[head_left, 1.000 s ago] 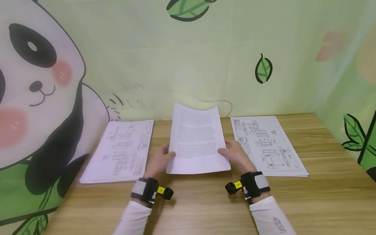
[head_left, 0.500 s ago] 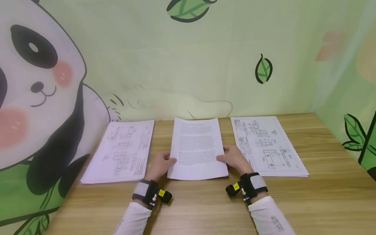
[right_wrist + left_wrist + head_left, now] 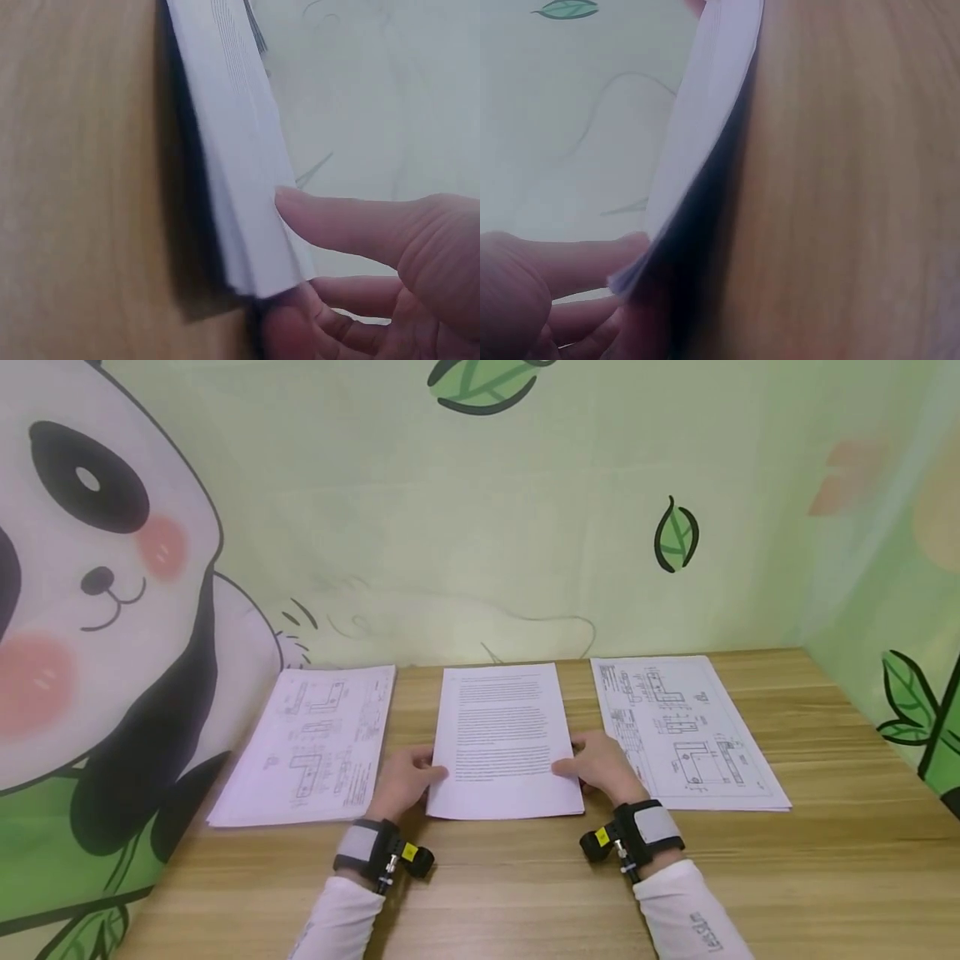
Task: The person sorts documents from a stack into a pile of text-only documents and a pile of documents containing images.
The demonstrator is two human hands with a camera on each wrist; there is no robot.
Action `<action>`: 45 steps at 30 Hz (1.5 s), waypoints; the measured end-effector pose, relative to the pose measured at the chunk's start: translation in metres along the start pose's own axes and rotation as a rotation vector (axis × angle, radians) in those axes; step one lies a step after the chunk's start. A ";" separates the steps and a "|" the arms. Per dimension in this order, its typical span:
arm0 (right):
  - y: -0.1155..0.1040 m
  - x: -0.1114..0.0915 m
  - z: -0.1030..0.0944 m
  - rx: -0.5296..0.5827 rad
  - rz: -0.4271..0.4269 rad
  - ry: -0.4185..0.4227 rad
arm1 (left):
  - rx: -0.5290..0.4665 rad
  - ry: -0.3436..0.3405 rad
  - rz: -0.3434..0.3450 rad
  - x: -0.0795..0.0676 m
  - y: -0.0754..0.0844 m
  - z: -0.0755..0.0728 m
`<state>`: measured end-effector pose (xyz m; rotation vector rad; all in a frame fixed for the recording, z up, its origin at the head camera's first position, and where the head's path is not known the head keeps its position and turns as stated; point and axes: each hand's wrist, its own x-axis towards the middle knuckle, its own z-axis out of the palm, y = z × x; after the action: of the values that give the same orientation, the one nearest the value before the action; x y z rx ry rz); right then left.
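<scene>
A stack of printed text sheets [image 3: 498, 743] lies between my hands at the middle of the table. My left hand [image 3: 405, 781] pinches its left edge, thumb on top and fingers beneath. On the opposite edge, my right hand [image 3: 603, 768] grips in the same way. Both wrist views show the paper [image 3: 705, 112] with a dark gap under its near edge, so that edge stands a little off the wood. At the lower corner in the right wrist view, the sheets [image 3: 247, 225] fan slightly apart. The fingers under the paper are partly hidden.
To the left lies a pile of technical drawings [image 3: 311, 752], and to the right another pile of drawings [image 3: 690, 735]. Both rest on the wooden table [image 3: 510, 893]. Behind it hangs a green backdrop [image 3: 480, 543] with a printed panda [image 3: 112, 593] and leaves.
The text stack has come down from a raised, curved tilt to a nearly flat position at the table. Both hands moved down slightly with it, still gripping its sides. The drawing piles stayed put.
</scene>
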<state>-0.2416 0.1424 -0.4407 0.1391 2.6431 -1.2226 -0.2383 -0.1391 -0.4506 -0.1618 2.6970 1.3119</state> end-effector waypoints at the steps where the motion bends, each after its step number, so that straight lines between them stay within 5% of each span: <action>1: -0.001 -0.001 0.000 -0.018 -0.006 -0.002 | -0.002 -0.002 -0.002 0.000 0.000 -0.001; 8: -0.013 -0.005 0.003 -0.174 -0.099 0.091 | 0.013 0.085 -0.009 -0.006 0.003 -0.013; 16: -0.041 -0.011 0.027 -0.111 -0.211 0.184 | 0.106 0.161 0.081 -0.013 0.005 -0.044; 24: -0.065 -0.020 0.048 -0.020 -0.274 0.234 | 0.167 0.227 0.115 -0.014 -0.003 -0.079; 29: -0.081 -0.020 0.057 0.060 -0.388 0.289 | 0.180 0.274 0.105 -0.015 -0.008 -0.097; 35: -0.098 -0.017 0.072 0.099 -0.438 0.244 | 0.217 0.269 0.065 -0.010 -0.021 -0.121; 45: -0.108 -0.012 0.107 0.113 -0.417 0.100 | 0.281 0.158 -0.048 -0.005 -0.055 -0.155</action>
<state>-0.2321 -0.0085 -0.4250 -0.3605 2.7770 -1.5246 -0.2367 -0.2943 -0.3975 -0.3083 2.9519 0.9302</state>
